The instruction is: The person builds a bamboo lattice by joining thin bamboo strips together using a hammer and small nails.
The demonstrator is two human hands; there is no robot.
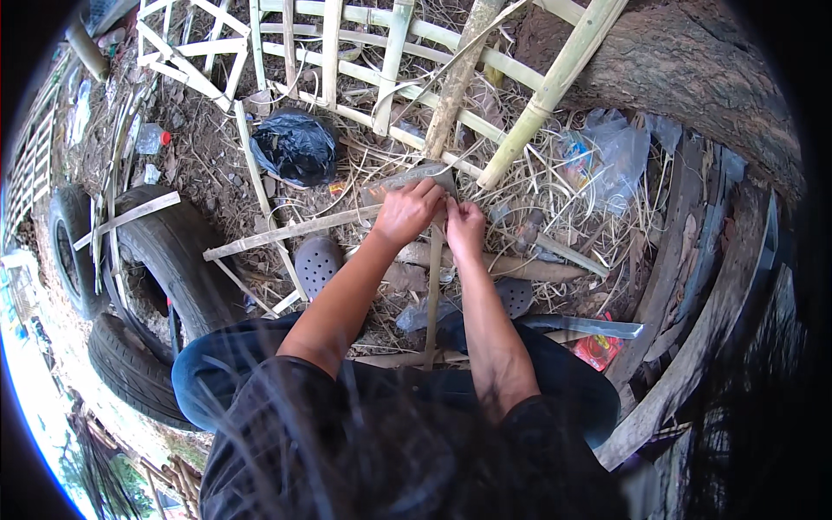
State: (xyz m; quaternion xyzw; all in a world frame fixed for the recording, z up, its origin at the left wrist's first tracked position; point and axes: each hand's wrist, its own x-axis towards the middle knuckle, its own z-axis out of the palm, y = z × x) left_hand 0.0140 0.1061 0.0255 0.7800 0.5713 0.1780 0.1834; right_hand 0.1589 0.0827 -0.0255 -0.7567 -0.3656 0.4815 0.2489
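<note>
My left hand (409, 212) is closed over the spot where two bamboo strips meet. One pale strip (295, 232) runs from there to the left; a narrower upright strip (433, 295) comes down toward my lap between my forearms. Close beside it, my right hand (465, 230) has thumb and fingers pinched together; what lies between them is too small to make out. Under and just beyond the left fingers rests a flat grey-brown slab (390, 186) with orange marks. Behind the hands stands a lattice of split bamboo (394, 65), its lower ends reaching almost to the slab.
A black plastic bag (295, 147) lies left of the hands, old tyres (178, 247) farther left. A thick trunk (685, 78) and a clear plastic bag (617, 160) are at right. A long bluish-grey blade-like piece (585, 325) lies by my right knee. Bamboo shavings (555, 204) litter the ground.
</note>
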